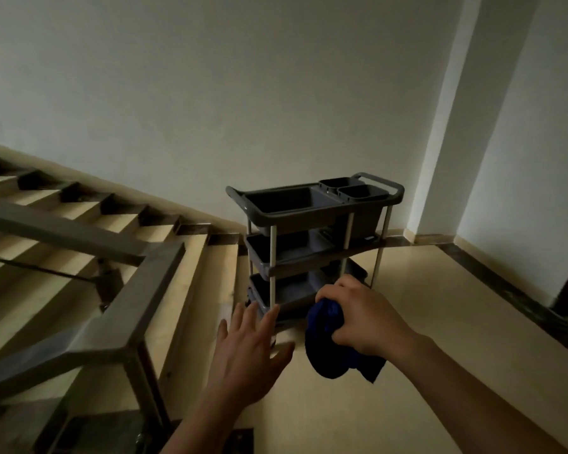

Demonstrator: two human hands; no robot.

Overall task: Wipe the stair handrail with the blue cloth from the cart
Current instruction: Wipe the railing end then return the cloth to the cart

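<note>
My right hand (363,317) is shut on a bunched blue cloth (333,348), which hangs below the fist in front of the lower shelves of the grey three-tier cart (312,221). My left hand (250,352) is held out flat with fingers spread, empty, between the cart and the handrail. The grey metal stair handrail (135,296) runs from the left, bends at a corner and drops toward the lower left, well left of both hands.
Beige stairs (89,224) rise to the upper left behind the rail. The cart stands at the foot of the stairs against a white wall (276,93). A tiled landing floor (440,322) spreads to the right, with a wall column at the far right.
</note>
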